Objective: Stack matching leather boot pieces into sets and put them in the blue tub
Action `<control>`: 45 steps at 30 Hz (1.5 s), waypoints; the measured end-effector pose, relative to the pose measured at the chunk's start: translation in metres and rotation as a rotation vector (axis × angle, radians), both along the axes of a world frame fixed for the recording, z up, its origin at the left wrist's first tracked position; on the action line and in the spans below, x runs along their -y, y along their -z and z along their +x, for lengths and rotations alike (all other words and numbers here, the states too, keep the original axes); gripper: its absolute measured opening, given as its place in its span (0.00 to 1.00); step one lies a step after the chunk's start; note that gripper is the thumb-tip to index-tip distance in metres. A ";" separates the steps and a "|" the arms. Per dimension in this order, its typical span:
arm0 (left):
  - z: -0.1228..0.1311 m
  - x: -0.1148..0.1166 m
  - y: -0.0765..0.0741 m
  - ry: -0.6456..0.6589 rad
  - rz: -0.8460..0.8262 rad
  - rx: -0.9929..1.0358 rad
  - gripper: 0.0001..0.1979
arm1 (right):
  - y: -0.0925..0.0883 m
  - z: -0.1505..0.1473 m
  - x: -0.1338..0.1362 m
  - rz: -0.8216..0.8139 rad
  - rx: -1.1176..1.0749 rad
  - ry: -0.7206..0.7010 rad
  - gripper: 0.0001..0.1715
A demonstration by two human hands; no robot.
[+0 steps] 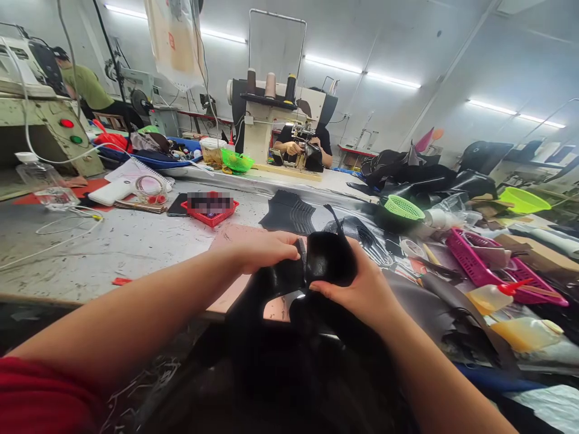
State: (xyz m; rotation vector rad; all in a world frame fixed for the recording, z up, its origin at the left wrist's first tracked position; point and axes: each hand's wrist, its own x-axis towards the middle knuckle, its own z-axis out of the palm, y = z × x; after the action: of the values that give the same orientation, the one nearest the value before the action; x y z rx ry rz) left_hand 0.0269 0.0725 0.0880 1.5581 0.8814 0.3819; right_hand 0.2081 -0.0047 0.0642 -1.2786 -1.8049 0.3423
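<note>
Between my two hands is a black, glossy leather piece (332,259), bent and raised just above the table's front edge. My left hand (275,250) pinches its left part near a seam or edge, thumb and fingers pressed together. Around the right part curls my right hand (357,283), its thumb lying across the lower edge and its fingers behind, out of sight. More of the black material hangs below into dark shadow. A pinkish board (230,241) lies under and behind the hands. Dark cut leather pieces (287,211) lie just beyond them.
A small red basket (210,209) stands at the left, near a clear bottle (47,184). To the right are a magenta basket (479,259), a green basket (404,208) and bottles of yellowish liquid (527,333). Across the table, a person (283,147) works at a sewing machine (266,123).
</note>
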 end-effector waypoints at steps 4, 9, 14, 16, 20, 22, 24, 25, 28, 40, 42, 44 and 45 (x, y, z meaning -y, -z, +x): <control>0.001 0.001 -0.001 0.027 -0.061 0.035 0.20 | 0.000 -0.001 0.000 0.073 0.047 0.013 0.35; -0.002 -0.003 0.003 -0.003 0.002 0.026 0.16 | 0.001 -0.001 0.001 0.119 0.093 0.038 0.34; -0.002 -0.004 0.004 -0.010 0.012 0.009 0.16 | 0.001 -0.001 0.003 0.147 0.110 0.027 0.34; -0.001 -0.003 0.003 -0.007 0.008 0.011 0.16 | 0.001 -0.002 0.002 0.155 0.113 0.029 0.34; -0.001 -0.001 0.001 -0.008 0.030 0.007 0.15 | 0.001 -0.003 0.001 0.159 0.113 0.036 0.34; -0.001 0.000 0.001 -0.016 0.042 0.004 0.15 | 0.002 -0.003 0.000 0.161 0.116 0.030 0.34; -0.001 0.000 0.001 -0.025 0.048 0.001 0.16 | 0.002 -0.004 0.000 0.166 0.124 0.026 0.33; -0.001 0.000 0.001 -0.027 0.052 0.003 0.16 | 0.002 -0.004 0.000 0.169 0.129 0.027 0.33; -0.001 0.001 0.002 -0.023 0.059 0.016 0.16 | 0.003 -0.004 0.002 0.177 0.143 0.042 0.34; -0.004 0.018 0.001 -0.047 0.195 0.109 0.10 | 0.014 -0.006 0.014 0.277 0.102 0.129 0.33; -0.005 0.017 0.000 -0.001 0.207 0.093 0.11 | 0.014 -0.005 0.015 0.263 0.079 0.122 0.31; -0.005 0.017 0.000 0.046 0.182 0.083 0.15 | 0.012 -0.004 0.015 0.210 0.056 0.137 0.29; -0.005 0.017 0.000 0.060 0.154 0.079 0.16 | 0.010 -0.004 0.015 0.182 0.045 0.151 0.27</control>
State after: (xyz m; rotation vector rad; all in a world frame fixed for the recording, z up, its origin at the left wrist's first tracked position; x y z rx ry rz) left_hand 0.0219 0.0556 0.0884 1.6954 0.7568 0.4739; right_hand 0.2041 -0.0201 0.0543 -1.2921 -1.7219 0.0648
